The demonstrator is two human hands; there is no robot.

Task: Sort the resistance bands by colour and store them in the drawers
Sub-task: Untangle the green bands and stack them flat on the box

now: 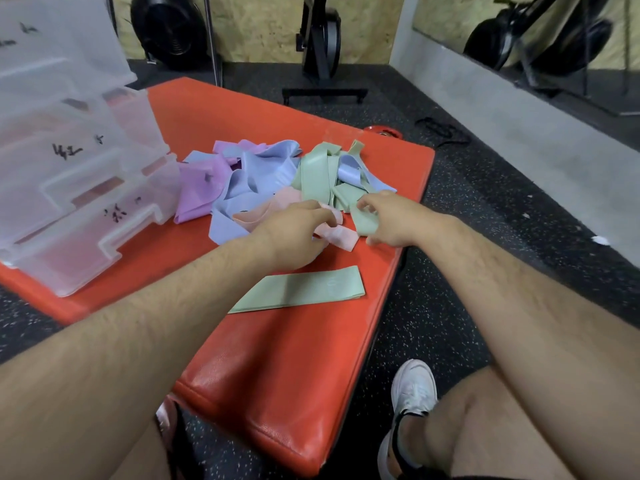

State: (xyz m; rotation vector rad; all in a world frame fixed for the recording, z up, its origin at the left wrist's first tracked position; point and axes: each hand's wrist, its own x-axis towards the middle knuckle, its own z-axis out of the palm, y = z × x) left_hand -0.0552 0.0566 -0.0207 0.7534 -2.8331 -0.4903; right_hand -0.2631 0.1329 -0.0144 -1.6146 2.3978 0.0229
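Resistance bands (270, 174): lay in one tangled heap on the red mat (277, 375), just beside the drawers (79, 216) and ahead of both arms.
Left grip (294, 233): knuckles up, fingers curled down onto a pink band (341, 237) at the heap's near edge, holding it as far as I could see.
Right grip (391, 220): thumb and fingers closed in a pinch on a looped green band (363, 221) at the heap's near right corner.
Green stack (301, 289): flattened greens lay squared up on the mat, nearer me than the heap and apart from it.
Step in hand, as I judged it: freeing the green band from the tangle to add it to that stack.
How to do it well: I reckoned the left should pin the pink one down while the right drew the green out low and slowly, so the stretchy loops neither snagged neighbours nor dragged the heap toward the mat's edge. After that, flatten it and lay it edge to edge on the stack.
Count of colours: four, namely lilac, pale blue, green and pink.
Count of bands: too entangled in the heap to count; the stack's layers did not show either.
Count of sorted stacks: one.
Count of drawers: at least three stood pulled out in steps, some with dark scribbled marks; the full number I could not settle.
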